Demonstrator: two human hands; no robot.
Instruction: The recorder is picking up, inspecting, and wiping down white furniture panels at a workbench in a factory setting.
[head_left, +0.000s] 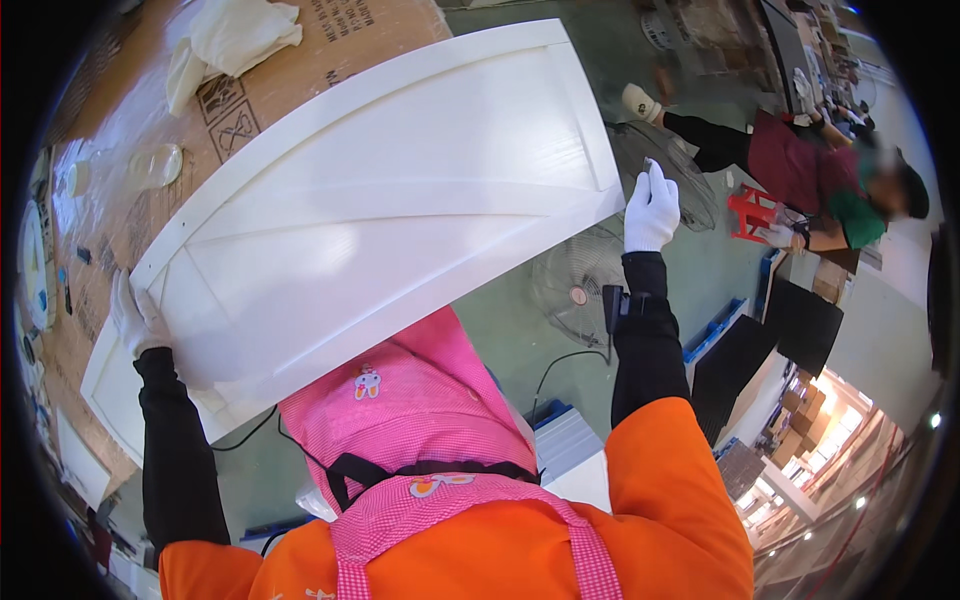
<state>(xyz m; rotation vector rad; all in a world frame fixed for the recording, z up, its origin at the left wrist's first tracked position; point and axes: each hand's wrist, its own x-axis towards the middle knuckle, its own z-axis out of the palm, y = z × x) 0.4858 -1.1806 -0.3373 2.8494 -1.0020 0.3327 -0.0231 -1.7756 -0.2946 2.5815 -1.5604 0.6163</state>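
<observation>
A large white door panel [400,170], with raised frame strips and a slanting strip across it, lies tilted in front of me. My left hand [138,318], in a white glove, rests on the panel near its far left edge, with the fingers stretched out. Just off the panel's right end, my gloved right hand [652,212] is raised and closed in a pinch. A small dark piece shows at its fingertips, too small to name.
Under the panel's left side is a table covered with brown cardboard [330,60]. A white cloth [245,35] lies there. Floor fans [575,295] stand to the right. Beyond them a co-worker [800,165] is near a red stool [750,212]. Dark panels [735,370] lean at right.
</observation>
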